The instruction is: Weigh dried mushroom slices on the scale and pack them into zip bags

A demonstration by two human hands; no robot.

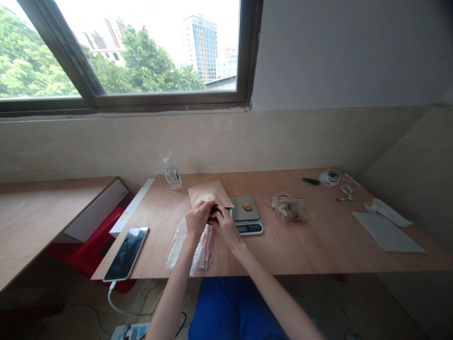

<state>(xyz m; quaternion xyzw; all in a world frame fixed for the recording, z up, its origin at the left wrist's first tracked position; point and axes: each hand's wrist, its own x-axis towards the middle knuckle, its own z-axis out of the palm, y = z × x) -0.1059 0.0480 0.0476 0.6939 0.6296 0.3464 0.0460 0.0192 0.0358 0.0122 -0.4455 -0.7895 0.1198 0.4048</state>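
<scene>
We see both hands, left hand (198,218) and right hand (226,225), pinching the near mouth of the brown paper bag (209,192), seemingly around 1 dark item, its long axis running far-left across the worktop (318,236).

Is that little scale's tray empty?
No, a small brown piece lies on the scale, just right of the person's hands.

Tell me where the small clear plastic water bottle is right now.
In the head view, the small clear plastic water bottle stands upright at the back left of the wooden table, by the wall, just left of the brown paper envelope.
</scene>
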